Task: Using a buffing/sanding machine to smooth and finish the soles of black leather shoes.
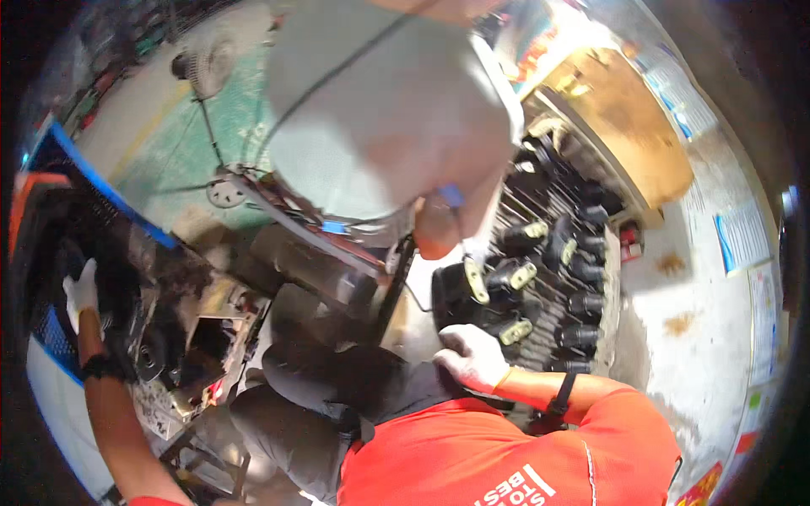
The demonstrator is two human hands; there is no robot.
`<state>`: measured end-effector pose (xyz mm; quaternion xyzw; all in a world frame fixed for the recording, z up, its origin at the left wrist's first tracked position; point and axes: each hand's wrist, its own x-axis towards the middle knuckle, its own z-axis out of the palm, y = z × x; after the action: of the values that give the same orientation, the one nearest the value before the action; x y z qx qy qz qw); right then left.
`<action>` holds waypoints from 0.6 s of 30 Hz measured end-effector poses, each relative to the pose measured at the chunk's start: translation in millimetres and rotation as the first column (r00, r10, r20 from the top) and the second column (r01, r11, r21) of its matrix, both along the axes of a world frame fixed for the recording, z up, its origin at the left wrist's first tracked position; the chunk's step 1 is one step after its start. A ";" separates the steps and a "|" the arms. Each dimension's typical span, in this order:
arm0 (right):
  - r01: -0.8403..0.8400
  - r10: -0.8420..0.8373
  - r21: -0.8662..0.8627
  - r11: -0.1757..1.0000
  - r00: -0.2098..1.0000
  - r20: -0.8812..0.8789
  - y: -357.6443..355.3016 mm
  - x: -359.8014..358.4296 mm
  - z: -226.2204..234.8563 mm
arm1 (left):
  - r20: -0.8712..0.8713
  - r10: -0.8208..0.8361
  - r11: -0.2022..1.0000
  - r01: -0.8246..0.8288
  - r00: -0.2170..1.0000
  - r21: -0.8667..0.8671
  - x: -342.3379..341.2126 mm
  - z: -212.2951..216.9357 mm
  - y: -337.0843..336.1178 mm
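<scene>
Yellow-labelled black parts (512, 276) lie beside right hand (472, 354); left hand (82, 291) touches crate (51, 337).

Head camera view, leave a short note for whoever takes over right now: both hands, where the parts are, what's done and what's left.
Left hand: gloved, stretched out left, resting on dark parts in the blue-edged crate; grip unclear.
Right hand: gloved, resting at the edge of the black parts with yellowish tags, stacked on the rack to the right; it looks empty.
A person in a grey shirt stands close ahead.
Done or left: cannot tell from this view.
</scene>
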<state>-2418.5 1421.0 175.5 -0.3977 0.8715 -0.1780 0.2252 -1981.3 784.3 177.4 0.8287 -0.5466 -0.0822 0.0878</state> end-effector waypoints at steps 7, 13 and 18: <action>0.359 -0.356 0.037 0.933 0.932 -0.066 2.3 -84.0 -11.5 | -0.079 -0.420 0.796 0.325 0.904 -0.511 36.5 -13.7 233.7; 0.213 -0.199 0.189 0.959 0.976 -0.094 -15.3 -105.9 -29.1 | 0.128 -0.802 0.517 0.784 0.584 -0.344 -60.9 -15.3 450.7; 0.080 0.177 -0.306 0.949 0.668 0.723 50.6 -102.0 4.0 | -0.637 -0.665 0.674 0.680 0.389 -0.288 -103.5 -10.1 509.5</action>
<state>-2520.4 1471.6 179.5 -0.3444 0.6537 -0.4532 0.4987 -2084.8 1293.8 167.3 0.4399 -0.7561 -0.4219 0.2382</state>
